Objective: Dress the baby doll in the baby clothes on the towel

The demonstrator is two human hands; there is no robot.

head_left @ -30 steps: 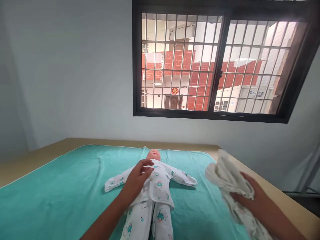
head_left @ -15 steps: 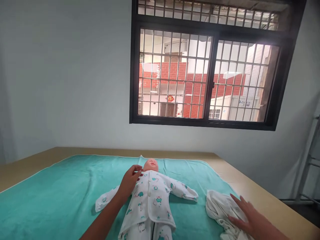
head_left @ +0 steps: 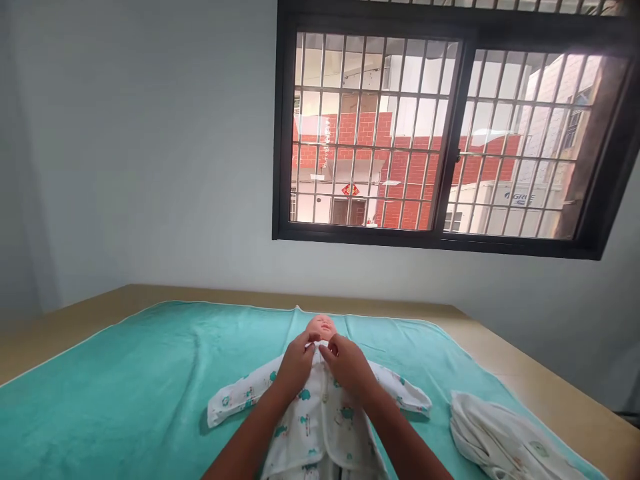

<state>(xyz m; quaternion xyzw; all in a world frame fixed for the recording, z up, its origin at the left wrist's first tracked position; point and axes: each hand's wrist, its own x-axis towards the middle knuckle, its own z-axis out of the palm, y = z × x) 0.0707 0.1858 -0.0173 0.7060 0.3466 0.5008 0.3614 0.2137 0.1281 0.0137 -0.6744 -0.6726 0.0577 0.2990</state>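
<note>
Both the left hand (head_left: 299, 363) and the right hand (head_left: 347, 363) are at the collar (head_left: 320, 344) of a white printed top (head_left: 311, 407), one on each side of its front opening. Their fingers are bent and close together; whether the fabric is pinched between them, I cannot tell. The top is on a doll (head_left: 323, 325) lying face up, its head just beyond the fingertips on the far side, its chest below the hands and partly behind the forearms. One sleeve (head_left: 240, 395) stretches out to the left of the left forearm, the other to the right of the right forearm. A crumpled white cloth (head_left: 505, 437) lies near and to the right, just beside the right sleeve's end and well apart from both hands. Everything rests on a teal blanket (head_left: 125, 387) spread over the wooden bench (head_left: 545, 393), beneath a barred window (head_left: 453, 157).
</note>
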